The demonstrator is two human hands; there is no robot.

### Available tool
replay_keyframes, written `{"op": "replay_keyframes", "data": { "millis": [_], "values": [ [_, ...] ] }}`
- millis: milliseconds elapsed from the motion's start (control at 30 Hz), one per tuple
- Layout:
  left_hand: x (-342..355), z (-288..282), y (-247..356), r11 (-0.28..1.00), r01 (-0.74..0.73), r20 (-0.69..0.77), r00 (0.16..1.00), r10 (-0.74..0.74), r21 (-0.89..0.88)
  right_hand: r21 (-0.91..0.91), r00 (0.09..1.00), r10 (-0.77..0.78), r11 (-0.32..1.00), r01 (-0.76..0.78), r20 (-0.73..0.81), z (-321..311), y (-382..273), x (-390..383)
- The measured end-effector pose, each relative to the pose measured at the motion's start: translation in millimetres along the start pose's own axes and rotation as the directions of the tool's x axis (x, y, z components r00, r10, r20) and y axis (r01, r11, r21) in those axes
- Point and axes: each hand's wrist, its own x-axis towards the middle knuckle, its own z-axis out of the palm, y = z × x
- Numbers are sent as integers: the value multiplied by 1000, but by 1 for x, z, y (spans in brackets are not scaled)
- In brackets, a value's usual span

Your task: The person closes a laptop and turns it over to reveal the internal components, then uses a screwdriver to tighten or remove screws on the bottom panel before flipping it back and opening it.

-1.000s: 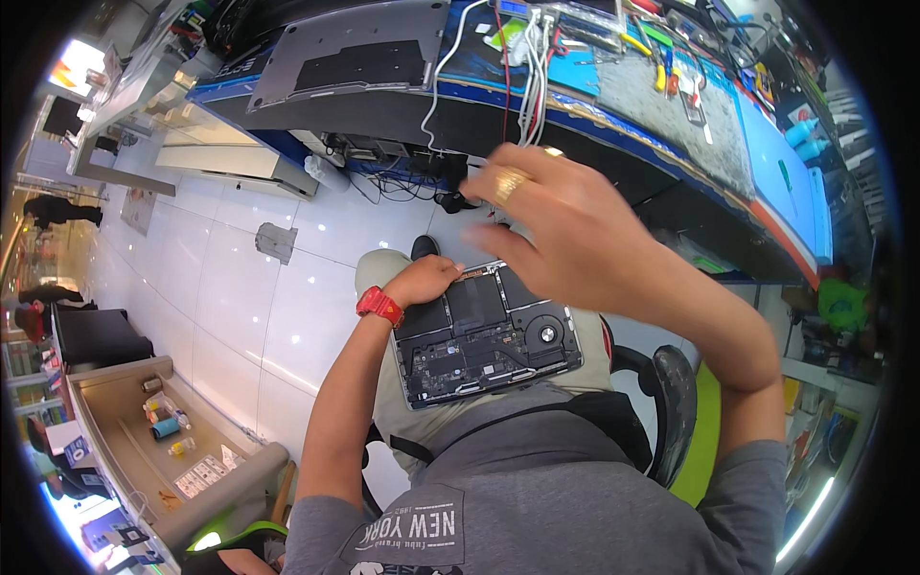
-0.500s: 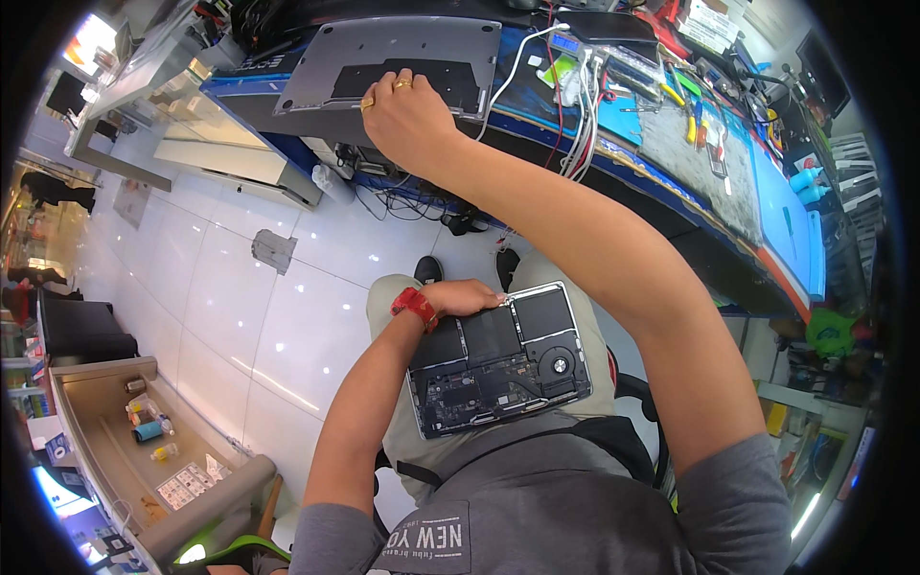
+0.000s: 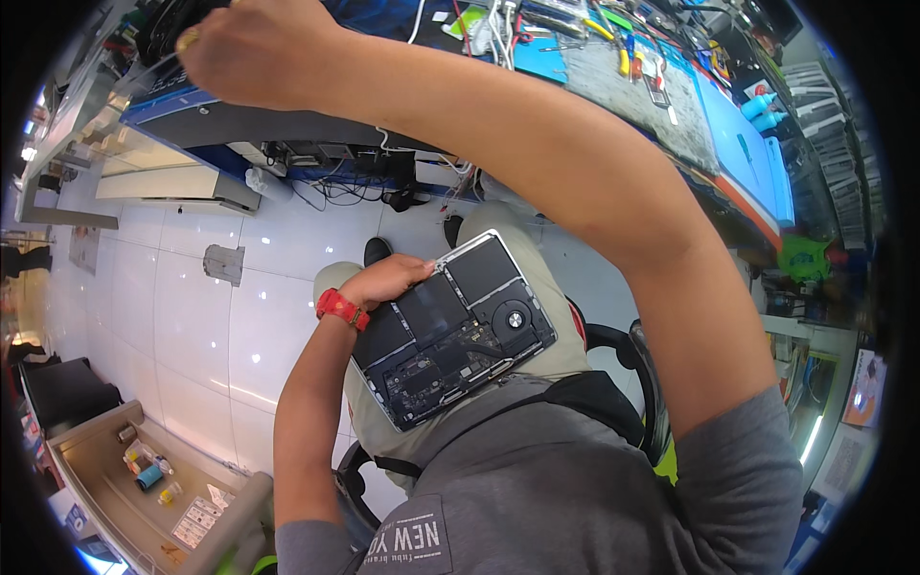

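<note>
An opened laptop base lies tilted across my lap, its black batteries, circuit board and round fan exposed. My left hand, with a red watch at the wrist, grips the far edge of that base. Stretched over the workbench to the far left is my right hand, its fingers curled and a gold ring showing at its left side. What those fingers hold, if anything, is hidden by the hand and the picture's upper rim. The grey laptop bottom cover cannot be seen.
On the bench to the right are a grey work mat, pliers, white cables and a blue mat. Cables hang beneath it. At lower left stands an open drawer with small bottles. A chair armrest is beside me.
My right hand has moved left and up from the grey bottom cover, which has gone out of sight. The view has shifted, and the laptop base on my lap is turned a little more.
</note>
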Motion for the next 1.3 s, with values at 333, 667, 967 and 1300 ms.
{"op": "replay_keyframes", "data": {
  "millis": [333, 667, 967, 1300],
  "values": [
    [-62, 17, 35, 968, -138, -272, 959, 79, -208, -104, 995, 68, 992, -76, -77, -226, -59, -3],
    [-110, 80, 73, 869, -441, -411, 851, 326, -225, -155, 925, 275, 934, -321, -261, -422, -120, -62],
    [-90, 194, 46, 646, -653, -666, 688, 288, -396, 125, 722, 575, 807, -577, -385, -508, -123, -151],
    [-65, 242, 5, 576, -505, -586, 809, 55, -643, 307, 532, 827, 562, -768, -182, -508, -98, -220]
  ]
}}
